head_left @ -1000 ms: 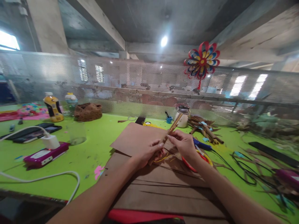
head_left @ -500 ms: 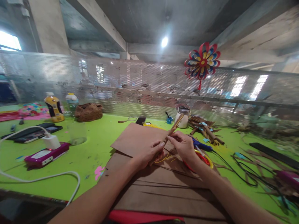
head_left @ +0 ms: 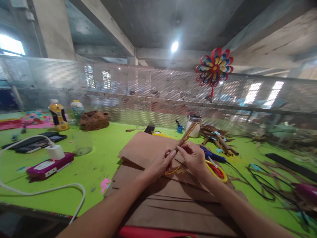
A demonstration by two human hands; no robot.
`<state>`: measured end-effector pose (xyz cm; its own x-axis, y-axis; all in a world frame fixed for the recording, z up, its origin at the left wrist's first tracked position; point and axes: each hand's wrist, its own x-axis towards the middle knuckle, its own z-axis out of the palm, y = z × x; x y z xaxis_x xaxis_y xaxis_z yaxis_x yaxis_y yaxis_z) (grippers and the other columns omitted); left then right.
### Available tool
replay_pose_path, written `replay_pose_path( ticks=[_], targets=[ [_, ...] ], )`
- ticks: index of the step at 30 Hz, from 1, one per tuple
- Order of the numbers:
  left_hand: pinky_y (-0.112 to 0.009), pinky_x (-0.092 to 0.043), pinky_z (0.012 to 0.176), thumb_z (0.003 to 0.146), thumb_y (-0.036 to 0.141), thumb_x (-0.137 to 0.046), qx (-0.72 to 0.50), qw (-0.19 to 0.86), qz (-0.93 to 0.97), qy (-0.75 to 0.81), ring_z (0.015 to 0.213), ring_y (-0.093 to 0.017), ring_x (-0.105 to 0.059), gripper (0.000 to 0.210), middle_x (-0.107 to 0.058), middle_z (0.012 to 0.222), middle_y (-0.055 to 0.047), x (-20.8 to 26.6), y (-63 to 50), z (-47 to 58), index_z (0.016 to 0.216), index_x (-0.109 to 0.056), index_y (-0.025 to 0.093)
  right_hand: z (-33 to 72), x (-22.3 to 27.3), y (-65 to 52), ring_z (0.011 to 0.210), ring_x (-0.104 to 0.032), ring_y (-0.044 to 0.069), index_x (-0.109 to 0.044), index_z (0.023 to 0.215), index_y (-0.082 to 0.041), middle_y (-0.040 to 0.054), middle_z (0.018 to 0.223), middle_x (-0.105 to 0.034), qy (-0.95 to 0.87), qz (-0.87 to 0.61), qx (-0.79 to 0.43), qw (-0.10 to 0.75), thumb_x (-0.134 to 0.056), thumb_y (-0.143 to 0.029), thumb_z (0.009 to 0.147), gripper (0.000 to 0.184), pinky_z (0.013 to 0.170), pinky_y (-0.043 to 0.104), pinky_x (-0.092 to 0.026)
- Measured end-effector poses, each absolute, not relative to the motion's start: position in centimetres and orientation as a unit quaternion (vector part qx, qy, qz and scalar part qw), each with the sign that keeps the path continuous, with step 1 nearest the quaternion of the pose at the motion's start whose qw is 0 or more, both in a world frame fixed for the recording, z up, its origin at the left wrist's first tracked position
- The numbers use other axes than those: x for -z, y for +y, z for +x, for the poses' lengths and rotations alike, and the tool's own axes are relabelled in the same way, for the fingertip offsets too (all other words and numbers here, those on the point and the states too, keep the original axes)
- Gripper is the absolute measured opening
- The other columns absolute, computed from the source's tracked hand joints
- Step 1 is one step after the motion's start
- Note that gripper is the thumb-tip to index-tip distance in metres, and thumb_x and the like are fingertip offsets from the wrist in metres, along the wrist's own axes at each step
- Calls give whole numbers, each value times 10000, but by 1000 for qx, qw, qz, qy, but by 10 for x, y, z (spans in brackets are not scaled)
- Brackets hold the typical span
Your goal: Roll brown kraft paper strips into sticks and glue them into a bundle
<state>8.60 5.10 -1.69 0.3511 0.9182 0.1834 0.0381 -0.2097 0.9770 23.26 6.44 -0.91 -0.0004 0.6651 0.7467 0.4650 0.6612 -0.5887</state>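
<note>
Both hands meet over sheets of brown paper (head_left: pixel 148 148) in the middle of the green table. A thin brown rolled strip with yellow strands along it (head_left: pixel 187 135) slants up and away from my fingers. My left hand (head_left: pixel 163 162) is wrapped round its lower part. With finger and thumb, my right hand (head_left: pixel 192 155) pinches at the strip just beside the left; what exactly it grips is hidden. Loose yellow thread (head_left: pixel 174 170) hangs below the hands. Scissors with red and yellow handles (head_left: pixel 219 172) lie partly behind my right wrist, close to a blue glue gun (head_left: pixel 213 154).
A lidded jar (head_left: pixel 193 125) and a heap of brown strips (head_left: pixel 219 137) stand behind on the right. Black cord (head_left: pixel 257 185) loops at right. On the left are a purple power strip (head_left: pixel 51 167), a clear cup (head_left: pixel 83 143), phones (head_left: pixel 39 142) and a yellow bottle (head_left: pixel 58 115).
The brown strip has shifted slightly right and down at its upper end. My two hands stay close together on it, the right one a little lower. The camera view has tilted slightly.
</note>
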Motion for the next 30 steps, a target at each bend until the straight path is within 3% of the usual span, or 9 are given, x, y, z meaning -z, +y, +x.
replay_pose_path(
  ticks=[30],
  targets=[
    [-178, -287, 325, 742, 599, -407, -420, 485, 652, 403, 322, -70, -357, 445, -410, 434, 66, 21, 57, 86, 849, -445, 168, 227, 9, 60, 515, -447, 103, -529, 627, -175, -17, 577, -511, -709, -396, -62, 580, -548, -259, 763, 161, 510, 221, -366]
  ],
)
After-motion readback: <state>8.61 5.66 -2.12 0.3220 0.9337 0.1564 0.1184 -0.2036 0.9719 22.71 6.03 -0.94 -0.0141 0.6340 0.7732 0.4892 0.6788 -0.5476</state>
